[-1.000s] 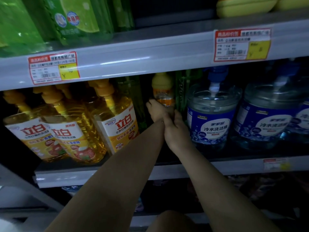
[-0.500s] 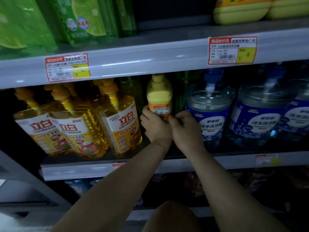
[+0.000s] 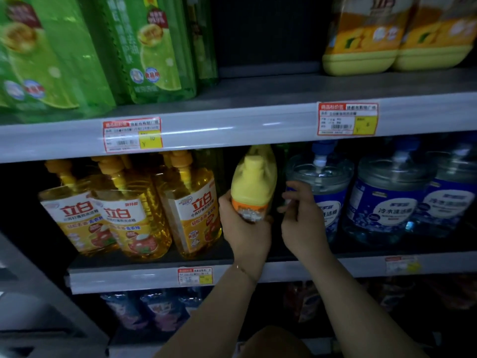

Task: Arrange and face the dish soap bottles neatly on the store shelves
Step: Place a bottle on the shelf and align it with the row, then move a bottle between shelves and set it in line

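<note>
Yellow plastic dish soap bottle with an orange label (image 3: pixel 254 187): where do you have it?

— In my view it is lifted off the middle shelf, in the dark gap between the amber pump bottles with yellow-and-white labels (image 3: pixel 192 202) on the left and the clear round jugs with blue labels (image 3: pixel 387 200) on the right.

Who holds it?

— The left hand (image 3: pixel 245 228) is wrapped round its lower part, so I cannot see the base. The right hand (image 3: pixel 302 220) is just right of the bottle, fingers loosely curled, grasping nothing. It is in front of the nearest jug, and I cannot tell if it touches it.

Room round it?

— Tight on the left: the bottle is just beside the nearest pump bottle. A narrow dark strip shows between it and the jug on the right. Its top comes close under the grey front rail of the upper shelf (image 3: pixel 232 130). Below the hand, the front lip of the middle shelf (image 3: pixel 129 279) runs across.

Which way does it point?

— The long axis is nearly upright, with the yellow cap end up and leaning near, toward me. The orange label faces near and a bit down.
</note>
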Demonstrator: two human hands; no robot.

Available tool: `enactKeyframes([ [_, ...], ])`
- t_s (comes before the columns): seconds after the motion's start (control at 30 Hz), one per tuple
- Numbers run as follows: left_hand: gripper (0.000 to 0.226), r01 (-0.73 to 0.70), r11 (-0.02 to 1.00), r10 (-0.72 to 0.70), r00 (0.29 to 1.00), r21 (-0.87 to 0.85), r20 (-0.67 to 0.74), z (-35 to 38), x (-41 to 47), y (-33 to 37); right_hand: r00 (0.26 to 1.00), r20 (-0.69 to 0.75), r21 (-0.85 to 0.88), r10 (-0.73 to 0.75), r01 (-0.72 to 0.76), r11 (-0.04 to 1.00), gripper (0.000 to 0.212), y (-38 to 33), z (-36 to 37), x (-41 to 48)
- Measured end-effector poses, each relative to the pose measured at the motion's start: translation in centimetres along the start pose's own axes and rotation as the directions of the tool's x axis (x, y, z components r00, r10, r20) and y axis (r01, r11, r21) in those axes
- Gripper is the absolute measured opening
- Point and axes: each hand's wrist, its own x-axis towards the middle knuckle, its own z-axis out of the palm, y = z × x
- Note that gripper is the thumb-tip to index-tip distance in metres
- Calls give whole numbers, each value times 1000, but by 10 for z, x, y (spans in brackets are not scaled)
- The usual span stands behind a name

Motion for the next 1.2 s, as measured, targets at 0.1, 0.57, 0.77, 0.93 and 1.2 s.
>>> enactKeyframes([
  [0.1, 53, -94, 996, 94, 995, -2, 33, -8, -14, 9, 999, 33, -7, -42, 42, 999, 48, 1, -3, -1],
  [0.57, 79, -187, 981, 166, 940, 43, 298, -91, -25, 41, 746, 638, 215, 192, -411, 886, 79, -13, -18, -2],
  [0.77, 85, -232, 973, 203, 861, 5, 467, -128, -21, 61, 717, 679, 125, 158, -324, 938, 84, -39, -35, -15],
  [0.93, 85, -240, 968, 240, 805, -72, 542, -145, -29, 89, 747, 661, 45, 65, -126, 991, 45, -85, -73, -37],
  [1.2, 81, -218, 946, 318, 760, -239, 567, -119, -29, 163, 906, 415, 173, -86, 14, 985, 83, -147, -141, -45],
])
